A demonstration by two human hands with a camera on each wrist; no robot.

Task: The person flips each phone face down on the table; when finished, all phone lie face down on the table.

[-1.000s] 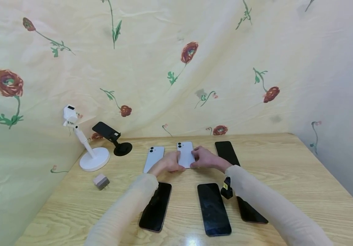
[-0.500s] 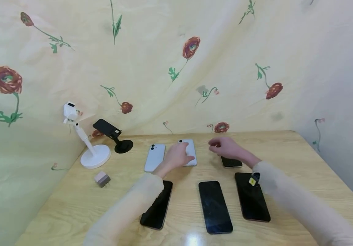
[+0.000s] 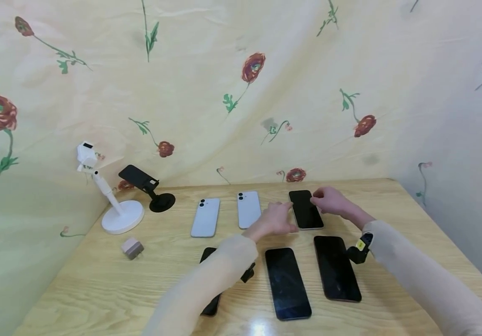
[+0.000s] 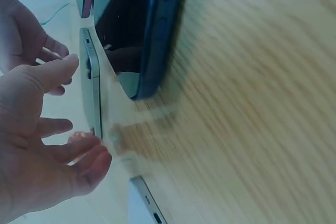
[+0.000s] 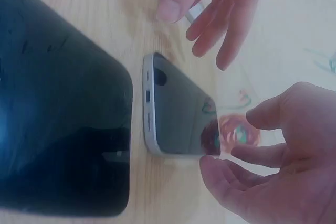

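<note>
A phone lies screen up at the back right of the table, between my two hands. My left hand hovers at its left side, fingers spread and thumb apart. At its right edge is my right hand, with fingers loosely bent. In the right wrist view, the fingertips come right up to the corner of this phone, and neither hand grips it. Two light phones with their backs up, one near my left hand and another farther left, lie in the same row.
Black-screened phones lie in front: one in the middle, one under the right wrist, one partly hidden by the left sleeve. To the left stand a white stand, a black phone stand and a charger plug.
Both hands have left the light phone in the middle and moved right to the dark-screened phone at the back. The right hand went first and the left followed.
</note>
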